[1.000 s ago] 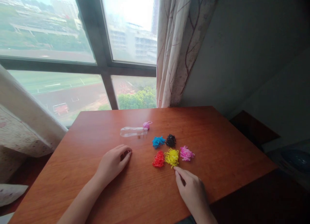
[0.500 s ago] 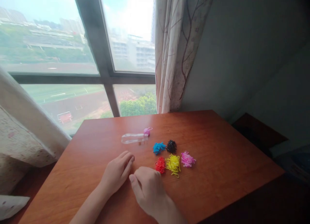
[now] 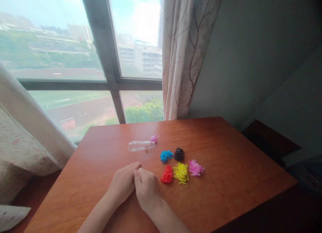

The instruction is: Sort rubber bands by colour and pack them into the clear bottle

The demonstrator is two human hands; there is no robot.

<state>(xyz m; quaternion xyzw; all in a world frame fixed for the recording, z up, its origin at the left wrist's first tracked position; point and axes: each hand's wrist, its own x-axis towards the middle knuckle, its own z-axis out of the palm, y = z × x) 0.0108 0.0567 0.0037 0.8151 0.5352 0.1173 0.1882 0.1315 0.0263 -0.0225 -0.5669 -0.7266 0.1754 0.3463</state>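
Note:
My left hand and my right hand rest together on the wooden table, touching at the thumbs and knuckles. Both have curled, closed fingers, and nothing shows in either. Just right of my right hand lies a pile of red rubber bands. Beside it are small heaps of yellow rubber bands and pink rubber bands. Behind these sit blue rubber bands and black rubber bands. Beyond my hands a clear plastic bottle lies on its side, with a pink cap by its right end.
The brown wooden table reaches to the window. A patterned curtain hangs at its back edge, another curtain at the left. A dark wooden piece stands beyond the right edge.
My right hand has moved slightly left and up to meet my left hand; a gap showed between them before. The rubber bands and bottle lie as before, with the view shifted a little.

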